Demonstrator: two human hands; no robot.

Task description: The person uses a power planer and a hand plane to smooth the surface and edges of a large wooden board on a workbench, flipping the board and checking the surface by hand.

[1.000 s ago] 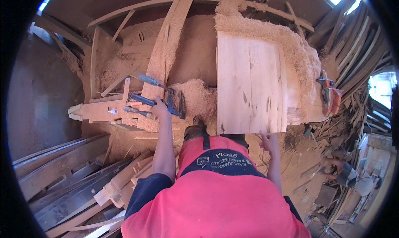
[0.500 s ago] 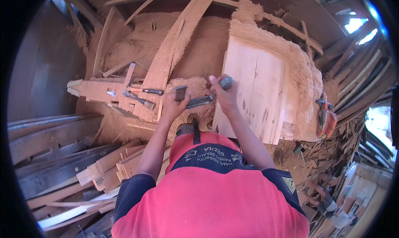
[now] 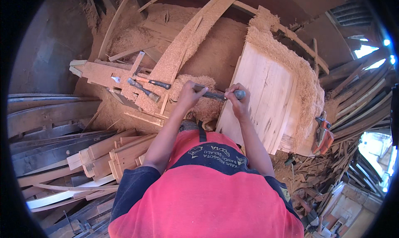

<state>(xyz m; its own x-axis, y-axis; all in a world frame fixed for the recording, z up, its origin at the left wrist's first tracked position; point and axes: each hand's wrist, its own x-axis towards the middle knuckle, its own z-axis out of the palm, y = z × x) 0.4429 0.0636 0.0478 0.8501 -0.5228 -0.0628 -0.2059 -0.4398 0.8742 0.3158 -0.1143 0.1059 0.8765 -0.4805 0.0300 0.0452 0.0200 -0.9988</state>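
Note:
My left hand is closed round a dark, flat block, its far end sticking out past the thumb. In my right hand is a tool with a grey, rounded handle end, possibly a chisel. Its dark shaft runs left toward the block; whether the two touch I cannot tell. Both hands are above a heap of shavings, the right one beside the edge of a pale wooden panel. Left of my hands, a hammer and a grey-handled chisel lie on a dusty plank.
A long plank covered in shavings slants away from me. An orange power tool sits at the panel's right edge. Stacked timber fills the lower left, and curved boards lean at the right. Wood scraps litter the floor.
My hands have come closer together, bringing the grey-handled tool and the dark block side by side. The whole view has tilted and shifted slightly. The hammer and chisel on the plank stay put.

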